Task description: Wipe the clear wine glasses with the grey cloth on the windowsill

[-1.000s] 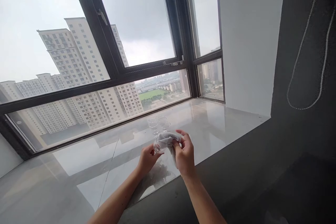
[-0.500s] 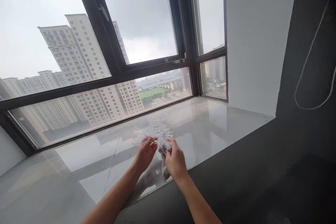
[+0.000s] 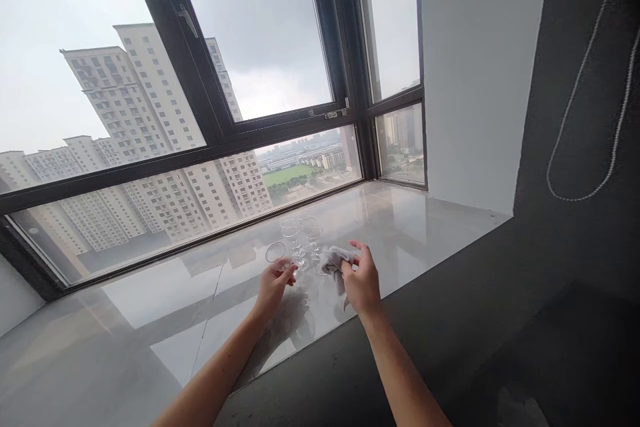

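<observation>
My left hand (image 3: 273, 288) is closed around a clear stemmed glass (image 3: 276, 253), its rim tipped up and to the left above the sill. To the right, my right hand (image 3: 363, 281) grips a crumpled grey cloth (image 3: 334, 260), part of which hangs down below the fingers. The cloth is apart from the held glass. Just beyond both hands, several more clear stemmed glasses (image 3: 315, 235) stand upright in a close group; their outlines overlap and are hard to separate.
A glossy pale window sill (image 3: 165, 310) spreads under the hands, its front edge dropping to a dark wall (image 3: 450, 320). Behind the glasses run dark window frames (image 3: 220, 140). A white side wall (image 3: 470, 80) stands right, with a hanging bead chain (image 3: 570, 103) beyond it.
My right hand has moved right with the cloth, away from the glass. In my left hand the glass has turned from lying sideways to rim upward.
</observation>
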{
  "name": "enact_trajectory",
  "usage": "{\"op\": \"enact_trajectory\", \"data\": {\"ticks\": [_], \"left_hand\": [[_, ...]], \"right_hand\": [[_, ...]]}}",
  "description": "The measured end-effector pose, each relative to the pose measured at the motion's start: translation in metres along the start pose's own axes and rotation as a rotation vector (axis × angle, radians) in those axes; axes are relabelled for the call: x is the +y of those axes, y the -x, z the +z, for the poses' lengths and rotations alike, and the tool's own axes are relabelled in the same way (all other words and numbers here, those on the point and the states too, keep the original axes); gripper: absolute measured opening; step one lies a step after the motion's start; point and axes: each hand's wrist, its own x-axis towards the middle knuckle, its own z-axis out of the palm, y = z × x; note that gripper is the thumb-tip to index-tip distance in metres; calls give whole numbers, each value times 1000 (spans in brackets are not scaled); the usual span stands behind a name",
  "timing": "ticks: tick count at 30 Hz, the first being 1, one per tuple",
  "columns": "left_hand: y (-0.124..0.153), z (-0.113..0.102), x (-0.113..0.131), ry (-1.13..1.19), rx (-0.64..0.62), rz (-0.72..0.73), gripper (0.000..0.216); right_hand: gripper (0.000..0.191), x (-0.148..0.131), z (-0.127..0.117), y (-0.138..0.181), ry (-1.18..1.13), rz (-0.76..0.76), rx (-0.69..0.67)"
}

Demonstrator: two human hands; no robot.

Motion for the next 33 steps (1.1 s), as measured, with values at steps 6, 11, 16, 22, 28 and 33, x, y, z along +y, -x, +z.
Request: {"op": "enact_trajectory", "data": {"ticks": [6, 11, 16, 22, 28, 33], "left_hand": [[-5, -1, -4, -57, -8, -44, 42], [-8, -3, -10, -38, -38, -53, 42], [-11, -5, -16, 16, -59, -103, 49], [-10, -4, -15, 37, -127, -127, 50], [-9, -2, -10, 42, -143, -140, 50], [-9, -1, -10, 55, -137, -147, 58]], "right_hand": [[50, 2, -10, -7, -24, 14, 53], [48, 1, -9, -5, -47, 26, 11], [50, 0, -7, -3, -50, 54, -14], [47, 6, -6, -3, 18, 2, -12], [48, 22, 2, -5, 181, -97, 16], [46, 36, 7, -6, 338, -75, 6]]}}
